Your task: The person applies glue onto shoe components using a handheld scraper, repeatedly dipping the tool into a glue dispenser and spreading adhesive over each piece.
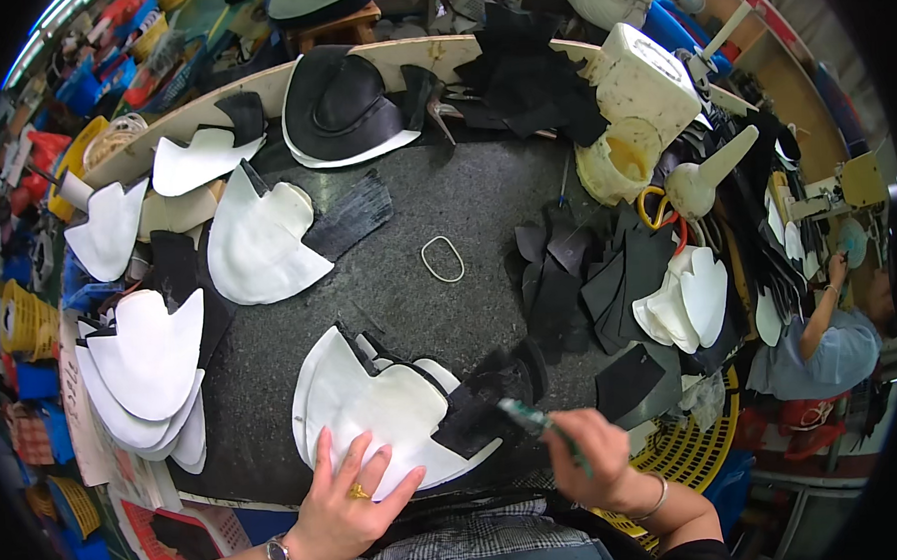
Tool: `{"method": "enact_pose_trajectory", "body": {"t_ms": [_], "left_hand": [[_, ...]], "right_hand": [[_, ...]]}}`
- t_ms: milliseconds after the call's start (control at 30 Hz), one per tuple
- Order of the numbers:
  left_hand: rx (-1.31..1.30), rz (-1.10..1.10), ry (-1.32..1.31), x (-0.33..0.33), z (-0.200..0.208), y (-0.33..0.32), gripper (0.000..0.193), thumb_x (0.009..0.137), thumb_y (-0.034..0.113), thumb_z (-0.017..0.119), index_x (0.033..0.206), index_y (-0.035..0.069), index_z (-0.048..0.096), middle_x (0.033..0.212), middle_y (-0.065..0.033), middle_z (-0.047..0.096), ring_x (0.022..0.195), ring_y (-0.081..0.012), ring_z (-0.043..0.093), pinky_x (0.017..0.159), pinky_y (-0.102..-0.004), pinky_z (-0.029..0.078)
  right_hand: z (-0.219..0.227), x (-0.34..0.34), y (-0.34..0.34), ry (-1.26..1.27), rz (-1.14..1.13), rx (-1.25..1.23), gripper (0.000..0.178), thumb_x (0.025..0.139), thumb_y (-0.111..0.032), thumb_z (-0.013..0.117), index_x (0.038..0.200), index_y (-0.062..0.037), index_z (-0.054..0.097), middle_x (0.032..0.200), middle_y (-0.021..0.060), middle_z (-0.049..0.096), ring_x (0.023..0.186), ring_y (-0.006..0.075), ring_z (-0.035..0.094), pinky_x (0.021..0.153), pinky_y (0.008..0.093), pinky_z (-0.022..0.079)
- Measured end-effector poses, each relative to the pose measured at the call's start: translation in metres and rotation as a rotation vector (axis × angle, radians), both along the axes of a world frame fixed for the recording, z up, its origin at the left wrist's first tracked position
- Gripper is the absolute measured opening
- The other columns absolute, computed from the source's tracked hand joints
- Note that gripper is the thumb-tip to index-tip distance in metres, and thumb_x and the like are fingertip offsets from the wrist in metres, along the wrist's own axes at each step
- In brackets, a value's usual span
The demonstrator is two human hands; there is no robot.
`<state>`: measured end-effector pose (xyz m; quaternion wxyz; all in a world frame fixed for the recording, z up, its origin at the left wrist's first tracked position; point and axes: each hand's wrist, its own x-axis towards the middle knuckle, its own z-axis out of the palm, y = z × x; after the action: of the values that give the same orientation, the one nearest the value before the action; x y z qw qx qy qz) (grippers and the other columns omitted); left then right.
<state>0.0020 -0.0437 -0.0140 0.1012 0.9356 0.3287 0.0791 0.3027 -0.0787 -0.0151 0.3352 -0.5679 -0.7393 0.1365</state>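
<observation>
My left hand (353,499) presses flat with spread fingers on a white curved shoe-upper piece (374,408), which lies on similar pieces at the table's near edge. Black strips show under and beside these pieces. To their right lies a dark black piece (484,404), its outline partly blurred. My right hand (591,459) is closed around a slim green-handled tool (545,426); its working end points left toward the black piece, and its exact kind is unclear. A pale rubber band (443,259) rests on the dark tabletop (495,198) beyond.
Stacked white pieces (152,358) lie at left, with another (261,233) farther back. Black cut pieces (619,283), orange-handled scissors (656,209) and a dirty cream container (619,162) occupy the right side. A yellow basket (692,460) sits below the right edge. A co-worker (822,349) is farther right.
</observation>
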Motion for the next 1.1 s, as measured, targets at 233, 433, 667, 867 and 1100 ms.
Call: {"method": "enact_pose_trajectory", "body": {"t_ms": [233,433,667,867,1100], "left_hand": [[-0.037,-0.019,0.015,-0.001,0.006,0.006,0.036,0.082,0.021,0.065,0.116,0.027,0.073,0.113,-0.0125,0.058,0.116,-0.0362,0.056,0.102,-0.069,0.038],[-0.079,0.392,-0.515,-0.009,0.059,0.05,0.051,0.07,-0.016,0.06,0.106,0.014,0.079,0.104,-0.013,0.067,0.089,-0.0287,0.068,0.08,-0.0329,0.057],[0.401,0.263,-0.702,0.058,0.071,0.169,0.069,0.064,-0.023,0.048,0.121,0.007,0.073,0.11,-0.0155,0.065,0.091,-0.0277,0.066,0.081,-0.033,0.053],[0.684,0.255,-0.316,0.139,0.028,0.217,0.052,0.078,0.007,0.063,0.127,0.022,0.069,0.105,-0.0084,0.058,0.089,-0.0258,0.062,0.076,-0.0377,0.055],[0.213,0.136,-0.118,0.136,-0.029,0.187,0.088,0.085,0.012,0.068,0.159,0.02,0.021,0.122,-0.0141,0.06,0.119,-0.036,0.058,0.103,-0.0602,0.04]], "right_hand": [[0.024,0.001,0.043,-0.087,0.149,-0.03,0.024,0.073,0.008,0.073,0.095,0.0026,0.064,0.078,0.0152,0.065,0.063,0.0302,0.066,0.053,0.0341,0.052],[0.053,0.086,0.136,-0.014,-0.346,0.421,0.015,0.081,0.009,0.066,0.094,0.0005,0.064,0.077,0.0099,0.065,0.069,0.0227,0.066,0.062,0.0305,0.051],[0.011,0.179,0.229,-0.252,-0.62,0.139,0.012,0.085,-0.01,0.07,0.093,-0.0012,0.068,0.079,0.0205,0.067,0.072,0.0338,0.068,0.066,0.0382,0.05],[0.026,0.2,0.201,0.45,-0.675,-0.025,0.012,0.086,-0.007,0.072,0.088,0.0039,0.068,0.076,0.0026,0.067,0.065,0.0114,0.063,0.058,0.0268,0.049],[0.029,0.193,0.185,0.882,-0.534,-0.053,0.014,0.087,-0.007,0.071,0.096,0.0036,0.068,0.082,0.0063,0.069,0.067,0.0108,0.064,0.055,0.0243,0.05]]}}
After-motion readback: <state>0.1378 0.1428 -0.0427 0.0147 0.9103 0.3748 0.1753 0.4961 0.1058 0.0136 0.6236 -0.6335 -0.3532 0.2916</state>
